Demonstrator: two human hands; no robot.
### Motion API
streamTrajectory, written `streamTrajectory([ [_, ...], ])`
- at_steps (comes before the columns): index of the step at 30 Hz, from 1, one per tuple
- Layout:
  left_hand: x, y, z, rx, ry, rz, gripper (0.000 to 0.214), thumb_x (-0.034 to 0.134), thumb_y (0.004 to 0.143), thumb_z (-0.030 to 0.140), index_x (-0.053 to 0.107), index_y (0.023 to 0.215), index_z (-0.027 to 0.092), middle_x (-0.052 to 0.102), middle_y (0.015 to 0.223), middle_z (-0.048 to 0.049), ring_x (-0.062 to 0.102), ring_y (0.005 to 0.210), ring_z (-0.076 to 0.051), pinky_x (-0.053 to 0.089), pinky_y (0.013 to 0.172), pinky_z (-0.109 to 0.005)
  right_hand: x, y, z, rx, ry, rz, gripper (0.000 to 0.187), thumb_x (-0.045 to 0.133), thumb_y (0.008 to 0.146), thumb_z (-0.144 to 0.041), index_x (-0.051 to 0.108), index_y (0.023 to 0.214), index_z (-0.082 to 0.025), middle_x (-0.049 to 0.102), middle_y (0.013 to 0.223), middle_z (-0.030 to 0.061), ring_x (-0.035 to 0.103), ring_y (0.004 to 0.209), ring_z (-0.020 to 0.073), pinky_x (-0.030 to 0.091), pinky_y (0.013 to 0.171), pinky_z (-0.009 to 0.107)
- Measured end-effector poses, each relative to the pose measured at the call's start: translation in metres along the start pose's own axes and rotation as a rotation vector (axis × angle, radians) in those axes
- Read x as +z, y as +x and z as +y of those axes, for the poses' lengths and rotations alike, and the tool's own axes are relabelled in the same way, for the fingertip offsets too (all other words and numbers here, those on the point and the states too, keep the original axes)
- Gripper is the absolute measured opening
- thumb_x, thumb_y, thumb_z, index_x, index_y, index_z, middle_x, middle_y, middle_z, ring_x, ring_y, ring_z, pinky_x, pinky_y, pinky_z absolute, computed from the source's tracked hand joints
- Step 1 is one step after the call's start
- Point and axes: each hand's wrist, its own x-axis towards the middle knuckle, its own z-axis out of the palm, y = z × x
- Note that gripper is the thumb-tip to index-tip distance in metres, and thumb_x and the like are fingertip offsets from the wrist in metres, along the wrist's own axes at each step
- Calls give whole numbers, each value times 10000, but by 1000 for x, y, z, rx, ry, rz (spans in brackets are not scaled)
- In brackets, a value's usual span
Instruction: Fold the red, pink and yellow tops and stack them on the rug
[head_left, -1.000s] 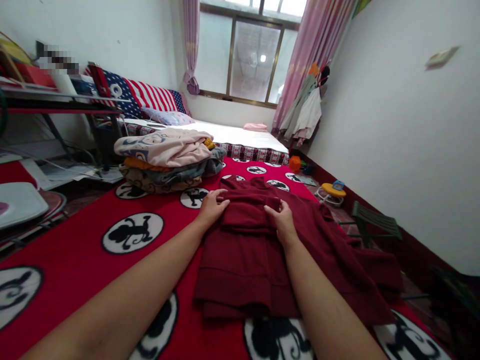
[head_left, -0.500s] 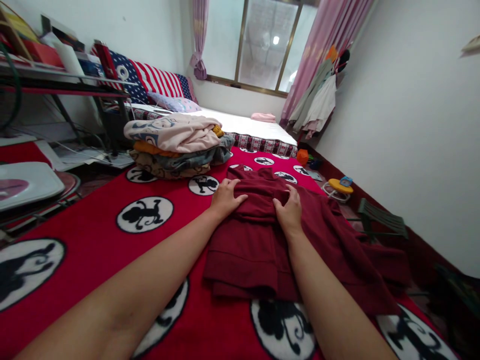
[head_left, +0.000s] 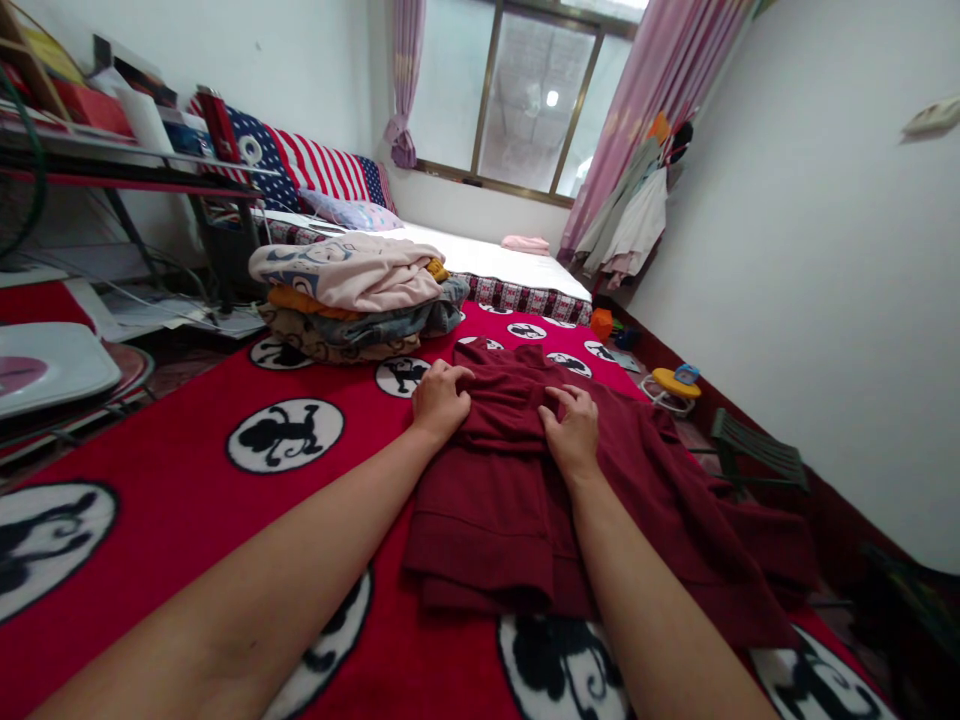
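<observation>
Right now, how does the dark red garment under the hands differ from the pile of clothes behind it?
The dark red garment is one colour; the pile of clothes mixes pink, orange, grey and patterned pieces. The garment lies low and partly folded; the pile is stacked high. The left hand and the right hand curl into the garment; nothing touches the pile. Both rest on the red mat.

The left forearm [head_left: 300, 560] and right forearm [head_left: 645, 600] run off the lower edge
</observation>
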Motion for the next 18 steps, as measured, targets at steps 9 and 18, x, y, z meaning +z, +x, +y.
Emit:
streamTrajectory([
  [9,9,-5,7,310,54,-309,269,613,848,363,730,1057,239,685,1099,-49,606,1028,-213,458,945,-342,-6,-6,-19,-86,-140,-332,257,526,896,-229,689,1094,-247,668,1180,41,566,1103,215,453,921,344],
  [18,22,-9,3,129,168,-438,681,542,789,674,523,1371,320,328,1548,-95,222,1444,-339,197,1161,-492,8,38,-30,28,-424,-377,241,531,901,-352,714,995,-227,715,1011,85,662,932,242,472,765,327],
])
